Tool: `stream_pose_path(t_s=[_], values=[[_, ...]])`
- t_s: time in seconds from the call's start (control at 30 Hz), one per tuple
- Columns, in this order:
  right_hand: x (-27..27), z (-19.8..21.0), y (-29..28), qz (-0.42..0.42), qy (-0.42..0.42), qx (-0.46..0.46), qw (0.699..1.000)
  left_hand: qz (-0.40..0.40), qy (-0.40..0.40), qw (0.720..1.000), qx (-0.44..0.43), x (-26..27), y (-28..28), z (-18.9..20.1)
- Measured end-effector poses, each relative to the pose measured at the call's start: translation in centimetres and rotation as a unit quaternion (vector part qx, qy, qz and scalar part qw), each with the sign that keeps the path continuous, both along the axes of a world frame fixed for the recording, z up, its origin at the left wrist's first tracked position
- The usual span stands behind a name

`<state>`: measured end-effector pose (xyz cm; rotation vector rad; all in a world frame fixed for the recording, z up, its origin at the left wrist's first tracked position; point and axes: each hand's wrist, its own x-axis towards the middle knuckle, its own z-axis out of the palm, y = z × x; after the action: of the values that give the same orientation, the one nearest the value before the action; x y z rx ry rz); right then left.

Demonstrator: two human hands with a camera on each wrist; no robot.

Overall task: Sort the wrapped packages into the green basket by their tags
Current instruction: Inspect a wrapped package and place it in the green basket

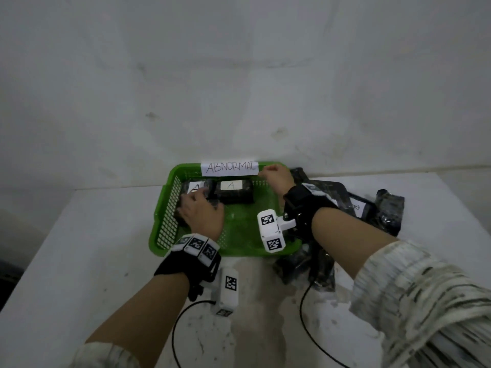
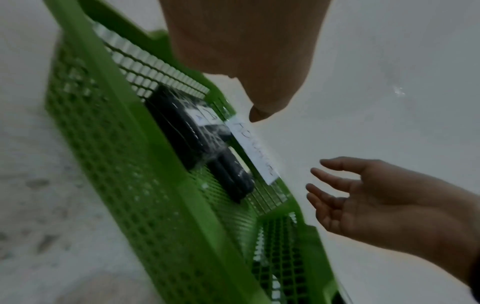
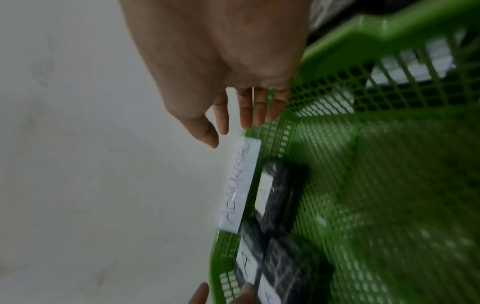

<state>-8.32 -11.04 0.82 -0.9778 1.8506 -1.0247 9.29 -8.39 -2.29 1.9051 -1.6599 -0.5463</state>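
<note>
The green basket [image 1: 159, 229] [image 2: 130, 185] [image 3: 389, 164] carries a white "ABNORMAL" label [image 1: 229, 168] [image 2: 255, 152] [image 3: 240, 189] on its far rim. Two black wrapped packages tagged "A" lie along its far wall: the left one [image 1: 192, 187] [image 2: 182, 131] [image 3: 285, 267] and the right one [image 1: 233, 193] [image 2: 233, 176] [image 3: 280, 185]. My left hand [image 1: 202, 211] [image 2: 246, 51] is inside the basket, its fingertips [image 3: 202, 292] touching the left package. My right hand [image 1: 275, 177] [image 2: 376, 195] [image 3: 221, 51] hovers at the far right corner by the label, fingers loose, holding nothing.
A pile of black wrapped packages [image 1: 385, 208] lies on the white table [image 1: 79, 248] right of the basket, with more [image 1: 305, 266] at its near right corner. A wall rises right behind the basket. Black cables [image 1: 303, 314] trail across the table near me.
</note>
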Motion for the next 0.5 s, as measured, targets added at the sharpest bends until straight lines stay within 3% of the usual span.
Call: stream_pose_path(t_s=[0.23, 0.5], values=[[-9.6, -0.9, -1.2, 0.034, 0.231, 0.136, 0.963, -0.103, 0.131, 0.977, 0.131, -9.1, -0.8, 0.5], [-13.5, -2.2, -3.8, 0.176, 0.299, 0.226, 0.91, -0.178, 0.128, 0.946, 0.24, -14.7, -1.9, -1.5]])
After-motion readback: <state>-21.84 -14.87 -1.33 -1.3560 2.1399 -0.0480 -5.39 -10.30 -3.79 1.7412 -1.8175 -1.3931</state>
